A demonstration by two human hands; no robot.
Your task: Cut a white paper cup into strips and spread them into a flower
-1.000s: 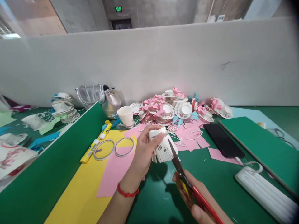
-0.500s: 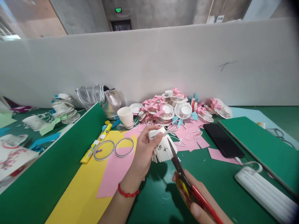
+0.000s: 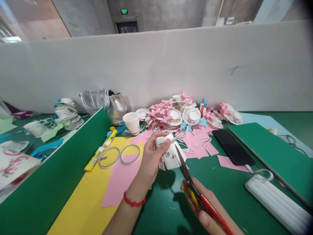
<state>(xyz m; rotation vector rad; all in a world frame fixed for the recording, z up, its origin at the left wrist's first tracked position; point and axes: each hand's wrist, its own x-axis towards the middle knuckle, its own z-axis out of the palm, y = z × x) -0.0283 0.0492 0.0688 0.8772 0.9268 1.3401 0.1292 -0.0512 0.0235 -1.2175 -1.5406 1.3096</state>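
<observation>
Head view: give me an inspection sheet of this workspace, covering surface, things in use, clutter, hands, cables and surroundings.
Surface: green table, partly covered by yellow sheet and pink paper.
Things in use: cup, lower edge slit into strips; scissors overlapping its right side, contact unclear.
Clutter: pile of cut cups with bows; two rings, glue sticks, phone.
Hands: left hand holds the cup; right hand grips the scissors.
Cables: white cable at the phone's end, far end unclear.
Surroundings: grey partition behind, green divider at left, exit sign above.

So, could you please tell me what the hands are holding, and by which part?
The left hand holds a white paper cup by the end away from its cut strips; the right hand holds scissors by their handles.
</observation>
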